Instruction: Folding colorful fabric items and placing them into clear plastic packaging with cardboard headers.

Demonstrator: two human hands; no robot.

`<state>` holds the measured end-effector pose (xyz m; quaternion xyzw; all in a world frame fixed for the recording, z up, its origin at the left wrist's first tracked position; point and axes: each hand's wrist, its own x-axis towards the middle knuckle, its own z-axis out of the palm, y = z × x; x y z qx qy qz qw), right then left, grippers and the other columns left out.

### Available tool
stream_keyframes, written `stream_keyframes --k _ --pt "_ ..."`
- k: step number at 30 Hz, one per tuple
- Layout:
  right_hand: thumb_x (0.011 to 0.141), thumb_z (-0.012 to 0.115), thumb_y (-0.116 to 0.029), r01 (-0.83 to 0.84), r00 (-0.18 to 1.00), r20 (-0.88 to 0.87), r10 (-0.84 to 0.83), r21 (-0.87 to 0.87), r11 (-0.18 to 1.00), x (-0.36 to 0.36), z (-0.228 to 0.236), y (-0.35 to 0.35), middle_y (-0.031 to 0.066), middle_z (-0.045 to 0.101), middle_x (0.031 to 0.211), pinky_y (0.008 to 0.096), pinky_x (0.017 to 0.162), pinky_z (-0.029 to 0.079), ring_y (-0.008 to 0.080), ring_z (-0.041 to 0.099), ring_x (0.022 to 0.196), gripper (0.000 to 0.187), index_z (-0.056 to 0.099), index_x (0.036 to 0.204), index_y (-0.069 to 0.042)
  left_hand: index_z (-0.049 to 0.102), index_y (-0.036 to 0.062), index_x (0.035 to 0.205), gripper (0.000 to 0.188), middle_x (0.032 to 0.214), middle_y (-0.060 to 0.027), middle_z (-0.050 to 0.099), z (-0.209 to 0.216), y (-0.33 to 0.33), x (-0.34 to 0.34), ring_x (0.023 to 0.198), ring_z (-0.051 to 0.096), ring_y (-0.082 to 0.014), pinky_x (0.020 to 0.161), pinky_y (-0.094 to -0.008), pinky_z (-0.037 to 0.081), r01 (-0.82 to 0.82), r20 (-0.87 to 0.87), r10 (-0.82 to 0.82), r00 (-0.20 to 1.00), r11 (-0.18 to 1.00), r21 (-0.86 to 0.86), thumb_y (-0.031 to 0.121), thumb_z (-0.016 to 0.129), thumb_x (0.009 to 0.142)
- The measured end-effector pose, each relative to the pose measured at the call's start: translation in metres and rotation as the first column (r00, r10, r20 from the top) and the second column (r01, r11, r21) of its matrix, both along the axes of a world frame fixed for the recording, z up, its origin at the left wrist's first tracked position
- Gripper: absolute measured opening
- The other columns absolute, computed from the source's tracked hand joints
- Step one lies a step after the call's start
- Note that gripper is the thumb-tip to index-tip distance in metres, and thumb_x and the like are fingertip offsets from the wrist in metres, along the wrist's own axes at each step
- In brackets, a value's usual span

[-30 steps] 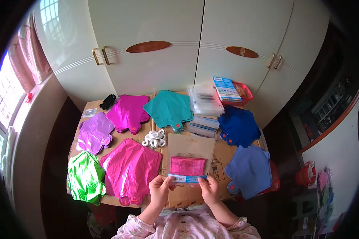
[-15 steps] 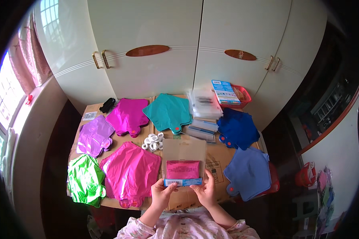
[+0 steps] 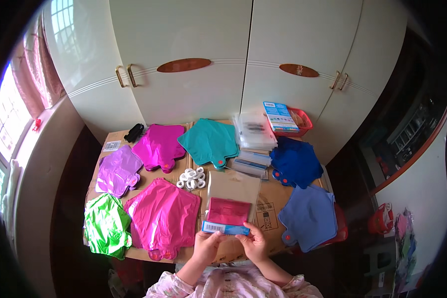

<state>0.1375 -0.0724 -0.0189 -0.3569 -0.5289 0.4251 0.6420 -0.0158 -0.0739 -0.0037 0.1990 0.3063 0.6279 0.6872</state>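
Both hands hold a clear plastic packet over the near edge of a cardboard-covered table. Inside the packet sits a folded magenta foil balloon with a blue card strip along its near end. My left hand grips the near left corner of the packet. My right hand pinches the near right part by the blue strip. The packet's empty clear upper part reaches away from me toward a small heap of white rings.
Flat foil balloons lie around: green, large pink, lilac, magenta, teal, dark blue, lighter blue. A stack of clear packets, a red basket and white cupboard doors stand behind.
The packet has shifted slightly left and closer to me, and my hands have moved closer together along its near edge. The things on the table lie as before.
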Motion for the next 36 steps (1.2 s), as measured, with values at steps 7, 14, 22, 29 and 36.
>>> stream_keyframes --k 7,14,22,29,36 --pt "0.083 0.070 0.002 0.037 0.941 0.334 -0.060 0.075 0.997 0.024 -0.013 -0.002 0.0102 0.059 0.115 0.0319 0.090 0.049 0.0179 0.059 0.105 0.050 0.047 0.127 0.000 0.065 -0.0028 0.103 0.015 0.097 -0.0090 0.069 -0.010 0.001 -0.018 0.087 0.066 -0.0157 0.075 -0.0328 0.057 0.028 -0.192 -0.017 0.981 0.998 0.055 0.006 0.062 0.091" --pt "0.092 0.061 -0.006 -0.189 0.948 0.179 0.262 -0.343 0.920 0.082 0.096 0.047 0.0067 0.066 0.099 0.0239 0.078 0.048 0.0102 0.060 0.089 0.018 0.065 0.108 0.002 0.067 -0.0034 0.099 0.011 0.089 -0.0032 0.068 0.006 -0.008 -0.071 0.081 0.064 -0.0103 0.074 -0.0262 0.053 0.303 -0.572 -0.159 0.804 0.939 0.165 0.001 0.063 0.090" --pt "0.088 0.068 -0.006 -0.425 0.863 -0.004 0.506 -0.547 0.721 0.088 0.100 0.056 0.0011 0.067 0.084 0.0209 0.068 0.048 0.0064 0.060 0.075 0.012 0.070 0.096 0.001 0.068 -0.0048 0.098 0.011 0.091 -0.0020 0.068 0.003 -0.008 -0.076 0.084 0.061 -0.0080 0.075 -0.0248 0.050 0.378 -0.553 -0.215 0.805 0.904 0.199 0.002 0.065 0.089" --pt "0.085 0.071 -0.007 -0.492 0.842 -0.117 0.526 -0.565 0.662 0.091 0.094 0.059 0.0012 0.068 0.084 0.0201 0.066 0.048 0.0056 0.060 0.073 0.010 0.070 0.093 -0.001 0.066 -0.0049 0.102 0.017 0.094 -0.0065 0.069 -0.006 -0.008 -0.076 0.084 0.065 -0.0148 0.075 -0.0312 0.055 0.387 -0.562 -0.220 0.797 0.901 0.195 0.005 0.066 0.089" --pt "0.086 0.071 -0.010 -0.542 0.820 -0.198 0.538 -0.572 0.616 0.095 0.085 0.061 0.0004 0.067 0.087 0.0202 0.068 0.048 0.0059 0.060 0.078 0.014 0.069 0.097 -0.002 0.066 -0.0038 0.103 0.018 0.093 -0.0057 0.069 -0.002 -0.009 -0.075 0.080 0.065 -0.0130 0.070 -0.0285 0.054 0.368 -0.537 -0.250 0.806 0.922 0.123 0.005 0.068 0.088"
